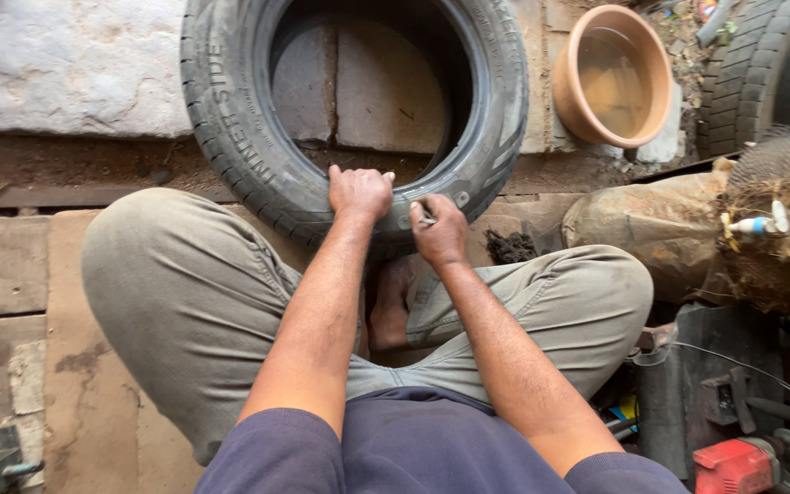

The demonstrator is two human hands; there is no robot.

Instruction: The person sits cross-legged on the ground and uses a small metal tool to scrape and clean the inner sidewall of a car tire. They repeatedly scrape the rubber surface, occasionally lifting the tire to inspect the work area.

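A black car tyre (230,110) stands upright in front of my crossed legs, leaning toward a stone wall. My left hand (358,192) grips the tyre's lower inner rim, fingers curled over the bead. Just to its right, my right hand (439,229) is closed around a small metal tool (425,216) pressed against the same lower rim. My bare foot (389,306) rests under the tyre between my knees.
A terracotta bowl of murky water (613,75) sits at the upper right beside a second tyre (761,64). A stuffed sack and straw bundle (733,229) lie on the right. A red power tool (738,465) and metal parts lie at the lower right.
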